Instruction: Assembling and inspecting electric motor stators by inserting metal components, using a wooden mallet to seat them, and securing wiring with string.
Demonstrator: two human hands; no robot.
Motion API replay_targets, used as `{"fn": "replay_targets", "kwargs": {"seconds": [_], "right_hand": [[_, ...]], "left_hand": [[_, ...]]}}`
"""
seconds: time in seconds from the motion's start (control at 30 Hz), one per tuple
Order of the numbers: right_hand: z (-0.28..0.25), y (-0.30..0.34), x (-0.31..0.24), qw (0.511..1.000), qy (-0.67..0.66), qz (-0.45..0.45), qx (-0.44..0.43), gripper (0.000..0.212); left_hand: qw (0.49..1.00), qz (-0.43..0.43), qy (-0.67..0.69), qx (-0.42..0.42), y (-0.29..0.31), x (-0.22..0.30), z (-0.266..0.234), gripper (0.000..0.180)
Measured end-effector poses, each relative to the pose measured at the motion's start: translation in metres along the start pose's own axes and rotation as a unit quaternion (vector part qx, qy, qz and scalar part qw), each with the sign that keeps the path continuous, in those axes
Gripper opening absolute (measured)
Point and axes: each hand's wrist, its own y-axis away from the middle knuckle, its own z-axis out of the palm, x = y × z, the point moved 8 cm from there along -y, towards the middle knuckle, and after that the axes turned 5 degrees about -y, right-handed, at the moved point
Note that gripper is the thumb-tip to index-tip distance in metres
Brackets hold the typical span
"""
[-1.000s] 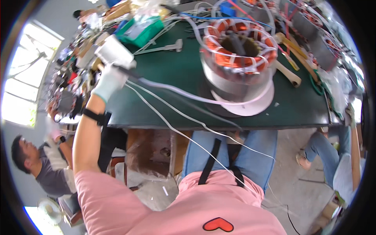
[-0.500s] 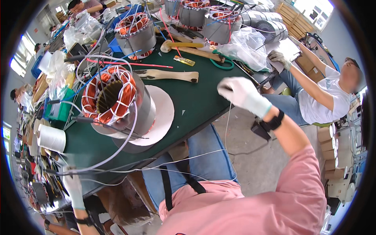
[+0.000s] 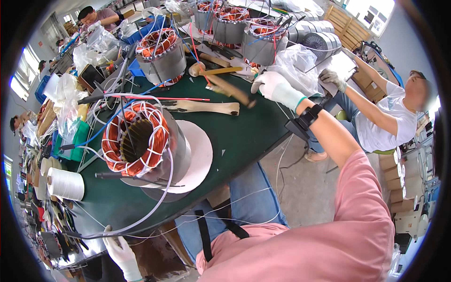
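Observation:
A motor stator point(image 3: 181, 141) with orange copper windings and white lacing stands on a round white pad point(image 3: 202, 145) near the table's left side. My left hand point(image 3: 121, 256), gloved white, is low by the table's front edge. Its fingers are pinched at a thin white cord point(image 3: 89, 214) that runs from the white spool point(image 3: 66, 184). My gloved right hand point(image 3: 277, 89) is closed at the table's far right, with white cord trailing below it. Just left of its fingertips lies a wooden handle point(image 3: 230, 89), smeared by motion. Whether the fingers hold anything more is hidden.
A pale wooden paddle point(image 3: 206, 108) and a mallet point(image 3: 196, 69) lie on the green table point(image 3: 244, 127). More stators point(image 3: 162, 61) stand behind, beside a clear plastic bag point(image 3: 298, 66). A co-worker in a white shirt point(image 3: 380, 108) sits at the right.
My right hand has moved farther across the table and leftward, and the wooden handle beside it has swung nearer. My left hand has come lower and to the right. The screwdriver and green scissors no longer show.

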Motion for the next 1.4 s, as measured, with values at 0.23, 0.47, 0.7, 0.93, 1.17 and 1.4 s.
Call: {"fn": "replay_targets", "kwargs": {"seconds": [0.23, 0.47, 0.7, 0.93, 1.17, 1.4], "right_hand": [[0.004, -0.008, -0.012, 0.983, 0.181, 0.043, 0.002, 0.039], [-0.019, -0.030, 0.003, 0.996, 0.060, -0.040, -0.059, 0.043], [-0.047, 0.005, 0.000, 0.826, -0.557, -0.061, -0.053, 0.057], [-0.015, 0.024, -0.026, 0.597, -0.792, 0.034, -0.121, 0.046], [0.006, 0.064, -0.036, 0.523, -0.836, 0.112, -0.120, 0.033], [0.010, 0.166, -0.041, 0.496, -0.863, -0.042, -0.085, 0.055]], "left_hand": [[0.995, -0.082, 0.060, 0.011, 0.003, -0.001, -0.002, 0.014], [0.996, 0.051, -0.014, 0.075, 0.030, 0.043, -0.027, 0.012], [0.989, 0.012, 0.042, 0.143, 0.052, 0.036, -0.040, 0.017], [0.978, 0.089, 0.026, 0.187, 0.041, 0.069, -0.041, 0.020], [0.982, 0.010, 0.068, 0.174, 0.052, 0.063, -0.028, 0.018], [0.984, -0.010, 0.092, 0.152, 0.054, 0.057, -0.017, 0.017]]}}
